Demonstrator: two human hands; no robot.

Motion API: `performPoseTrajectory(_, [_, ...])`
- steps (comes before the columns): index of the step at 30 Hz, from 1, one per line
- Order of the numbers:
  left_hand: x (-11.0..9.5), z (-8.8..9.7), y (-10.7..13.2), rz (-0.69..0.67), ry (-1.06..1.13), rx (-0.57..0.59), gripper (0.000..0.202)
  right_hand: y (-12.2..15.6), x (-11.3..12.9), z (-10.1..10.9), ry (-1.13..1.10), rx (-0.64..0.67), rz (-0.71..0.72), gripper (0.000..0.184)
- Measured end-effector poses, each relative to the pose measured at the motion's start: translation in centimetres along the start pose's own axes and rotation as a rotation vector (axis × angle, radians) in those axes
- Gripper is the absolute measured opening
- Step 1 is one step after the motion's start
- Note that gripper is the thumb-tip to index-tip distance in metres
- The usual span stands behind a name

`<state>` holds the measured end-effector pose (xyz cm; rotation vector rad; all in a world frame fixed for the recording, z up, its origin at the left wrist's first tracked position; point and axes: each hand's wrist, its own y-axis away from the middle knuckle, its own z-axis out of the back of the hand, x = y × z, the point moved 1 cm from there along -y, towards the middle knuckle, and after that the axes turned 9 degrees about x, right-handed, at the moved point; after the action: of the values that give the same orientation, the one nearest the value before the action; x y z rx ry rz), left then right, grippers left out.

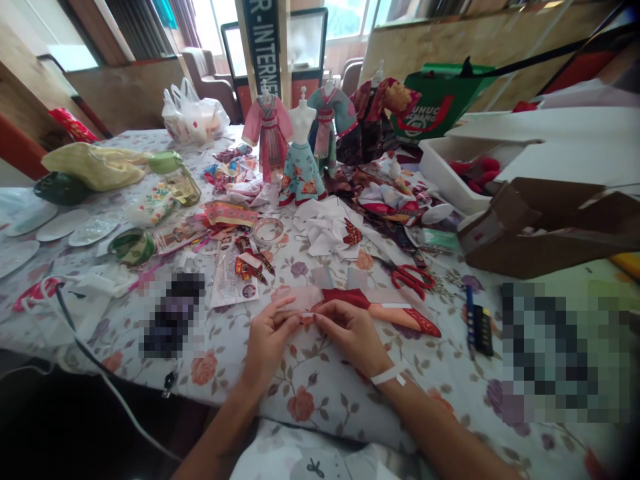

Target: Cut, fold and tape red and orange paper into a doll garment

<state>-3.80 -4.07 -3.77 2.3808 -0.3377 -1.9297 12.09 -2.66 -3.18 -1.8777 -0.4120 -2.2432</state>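
Head view, pale strip: a short pale strip (309, 315) sits at the centre of the frame, spanning the small gap between the two hands, its long axis running roughly left to right.
Left hand's grip: the left hand (273, 332) pinches the strip's left end between thumb and fingers.
Right hand's grip: the right hand (353, 328) appears to pinch the other end, fingertips close to the left ones.
Red-and-orange fabric: the red-and-orange fabric (387, 312) lies on the worktop (330, 427), just beyond and to the right of the pinch, its long axis sloping gently down towards the right of the frame.
Nearer hand: the right, which overlaps the fabric's near edge in the frame; whether it touches cannot be told.
Sheer fabric: the sheer fabric (291, 295) lies just above the left fingers; any join to the strip is hidden.
Red scissors: the red scissors (414, 279) rest above the red-and-orange fabric, right of centre.
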Motion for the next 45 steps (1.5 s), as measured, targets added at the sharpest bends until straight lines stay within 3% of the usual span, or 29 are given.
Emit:
performPoseTrajectory(19, [0.5,-0.1,-0.1,-0.032,-0.059,0.005,0.041,-0.1,0.1,0.1,0.037,-0.007,0.004,0.017])
performPoseTrajectory(29, [-0.2,-0.5,-0.5,-0.036,-0.364,-0.039,0.031,0.1,0.3,0.1,0.043,-0.015,-0.007,0.019])
performPoseTrajectory(45, [-0.3,-1.0,-0.3,-0.053,-0.190,-0.043,0.027,0.0,0.1,0.3,0.104,-0.041,0.003,0.019])
